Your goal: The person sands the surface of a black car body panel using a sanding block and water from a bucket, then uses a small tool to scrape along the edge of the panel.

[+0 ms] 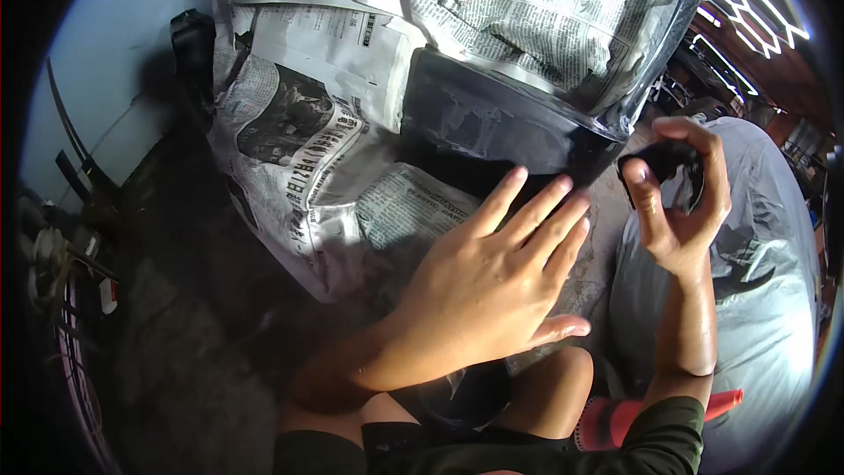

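A dark, glossy vehicle body panel shows between sheets of newspaper, with whitish wet-looking smears on its surface. My left hand is stretched flat, fingers spread, palm down. Its fingertips overlap the panel's lower edge in the view; whether they touch it I cannot tell. Off to the right, my right hand is raised beside the panel's corner. Thumb and fingers curl round a dark, bent piece, whose exact kind I cannot make out.
A large bulging grey plastic cover stands close on my right. Beside my leg is a red perforated object. A dark container sits between my knees. Cables and metal parts lie at the left by a pale wall.
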The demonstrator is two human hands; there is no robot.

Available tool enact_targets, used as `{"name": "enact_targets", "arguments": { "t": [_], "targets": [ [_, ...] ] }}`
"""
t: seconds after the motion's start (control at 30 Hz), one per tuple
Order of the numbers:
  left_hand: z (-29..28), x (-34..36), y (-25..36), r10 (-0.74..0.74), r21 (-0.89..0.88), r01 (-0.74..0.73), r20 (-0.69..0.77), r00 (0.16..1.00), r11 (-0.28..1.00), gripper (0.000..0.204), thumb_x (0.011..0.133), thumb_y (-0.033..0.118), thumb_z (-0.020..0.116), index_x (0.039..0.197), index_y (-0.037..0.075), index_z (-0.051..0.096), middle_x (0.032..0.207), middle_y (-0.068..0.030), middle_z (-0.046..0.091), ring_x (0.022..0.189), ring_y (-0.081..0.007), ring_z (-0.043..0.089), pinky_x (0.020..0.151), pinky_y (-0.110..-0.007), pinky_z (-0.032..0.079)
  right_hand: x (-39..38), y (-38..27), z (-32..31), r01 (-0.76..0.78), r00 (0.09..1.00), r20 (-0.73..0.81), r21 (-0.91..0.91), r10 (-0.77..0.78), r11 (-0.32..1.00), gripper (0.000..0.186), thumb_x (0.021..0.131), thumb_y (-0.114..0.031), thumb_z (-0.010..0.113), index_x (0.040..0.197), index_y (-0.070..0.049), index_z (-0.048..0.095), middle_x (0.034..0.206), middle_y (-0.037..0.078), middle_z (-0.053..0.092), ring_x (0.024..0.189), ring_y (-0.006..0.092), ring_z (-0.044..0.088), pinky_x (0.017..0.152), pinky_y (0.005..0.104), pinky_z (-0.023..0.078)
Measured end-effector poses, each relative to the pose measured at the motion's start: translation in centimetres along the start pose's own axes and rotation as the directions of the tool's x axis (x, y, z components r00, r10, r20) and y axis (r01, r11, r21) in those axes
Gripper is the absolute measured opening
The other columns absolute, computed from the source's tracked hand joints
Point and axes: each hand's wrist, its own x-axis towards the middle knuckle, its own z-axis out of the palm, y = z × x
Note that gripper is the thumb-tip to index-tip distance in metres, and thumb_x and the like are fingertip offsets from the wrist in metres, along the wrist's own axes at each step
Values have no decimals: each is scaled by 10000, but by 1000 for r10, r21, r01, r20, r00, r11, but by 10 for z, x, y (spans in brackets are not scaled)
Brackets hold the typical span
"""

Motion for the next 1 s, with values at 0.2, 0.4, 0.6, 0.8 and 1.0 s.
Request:
{"name": "enact_targets", "arguments": {
  "t": [0.2,0.4,0.6,0.8,1.0],
  "targets": [
    [1,-30,-33,-45,193,130,-393,919,973,422,799,429,824,935,40,732,965,-87,731,867,-294,693,790,-419,519,17,13,18,9,998,69,34,-11,999,342,835,-99,873,1102,-9,679,946,77,729,828,135,704,746,267,540],
    [4,-32,-33,-71,235,182,-414,908,955,396,836,455,765,903,66,743,953,-56,747,837,-256,689,782,-381,464,42,1,41,237,966,93,62,-242,969,350,815,-96,883,1093,-11,689,977,103,740,857,212,737,789,327,579],
    [6,-34,-31,-71,197,167,-419,905,966,390,826,430,783,936,57,761,992,-65,754,861,-263,691,815,-390,469,68,-23,56,207,963,178,3,-204,978,331,824,-104,884,1088,-41,695,894,101,720,841,181,741,758,298,566],
    [2,-34,-30,-110,221,207,-386,916,953,366,804,396,782,939,56,768,989,-60,759,870,-256,690,822,-385,464,28,13,27,134,984,108,101,-145,986,327,773,-77,888,1036,-58,694,963,105,734,860,273,748,782,358,592],
    [12,-34,-34,-55,209,163,-444,895,964,339,819,389,761,897,59,755,967,-58,762,847,-252,693,804,-382,457,69,-27,61,217,946,243,14,-214,976,296,802,-37,886,1016,-17,683,941,85,726,838,180,719,762,299,569]
  ]
}}
